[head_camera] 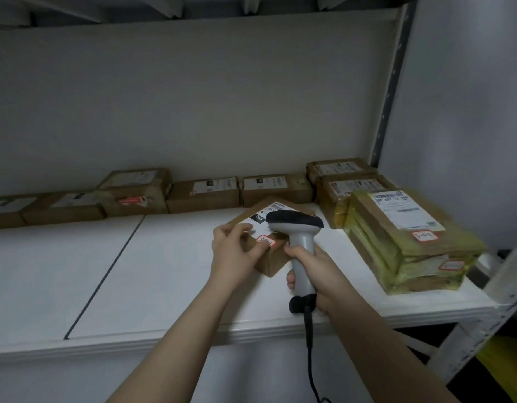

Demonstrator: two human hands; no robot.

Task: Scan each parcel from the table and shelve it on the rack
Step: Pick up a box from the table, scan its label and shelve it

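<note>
A small brown cardboard parcel [273, 258] with a white label and a red-edged sticker lies on the white rack shelf [152, 274], turned corner-on toward me. My left hand [237, 251] grips its near left corner, thumb on top by the label. My right hand [312, 271] is wrapped round the handle of a grey barcode scanner [298, 228]. The scanner's dark head hovers over the parcel's label and hides part of it. The scanner's black cable hangs down past the shelf edge.
Several brown parcels [203, 194] line the shelf's back wall. A stack of yellow-taped parcels [408, 242] fills the right end, close to the scanner. A perforated metal upright [388, 91] stands at the right. Bare shelf lies to the left of my hands.
</note>
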